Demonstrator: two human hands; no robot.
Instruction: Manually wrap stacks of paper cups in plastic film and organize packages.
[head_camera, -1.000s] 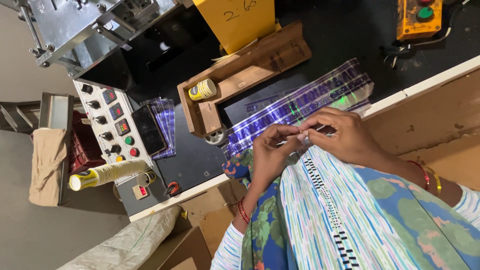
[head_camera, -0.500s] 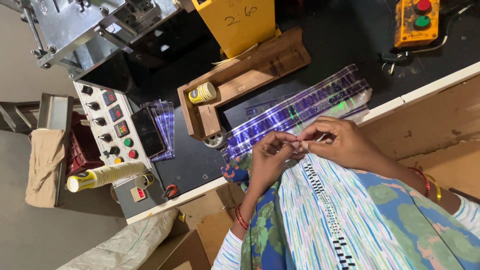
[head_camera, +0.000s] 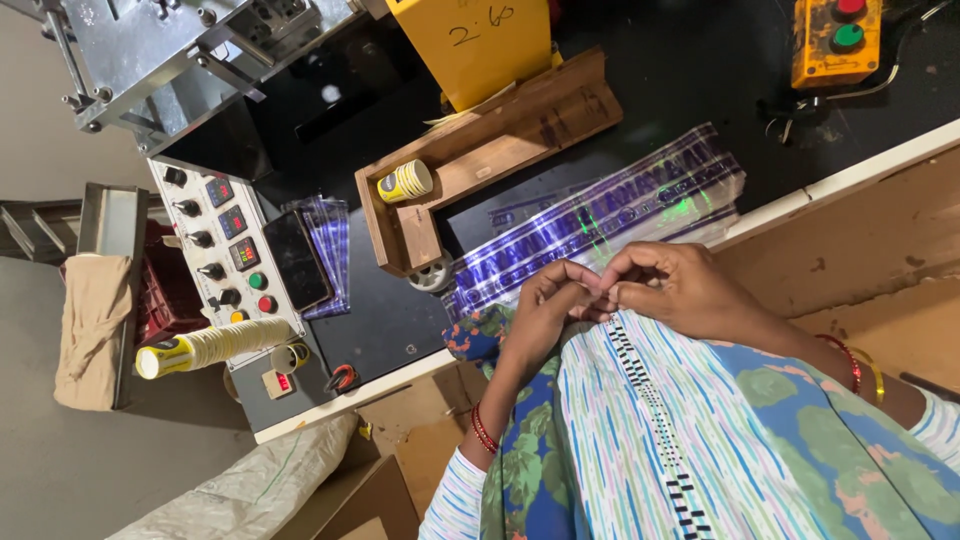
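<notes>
A stack of clear plastic bags with purple print (head_camera: 640, 205) lies on the black worktop (head_camera: 700, 90), right in front of me. My left hand (head_camera: 545, 315) and my right hand (head_camera: 685, 290) meet at their fingertips over the near edge of the stack. Both pinch what looks like the edge of one bag, though the fingers hide most of it. Red bangles sit on both wrists. A striped and floral garment (head_camera: 680, 450) fills the bottom of the view below the hands.
An L-shaped wooden holder (head_camera: 470, 150) with a small stack of paper cups (head_camera: 405, 182) sits behind the bags. Left stand a control panel (head_camera: 225, 250), a phone (head_camera: 297, 260) and a lying cup stack (head_camera: 215, 345). Also here: yellow box (head_camera: 480, 45), orange button box (head_camera: 835, 40), cardboard (head_camera: 870, 250).
Both hands stay pinched together at the bags' near edge, the fingers shifting only slightly. The view has drifted a little.
</notes>
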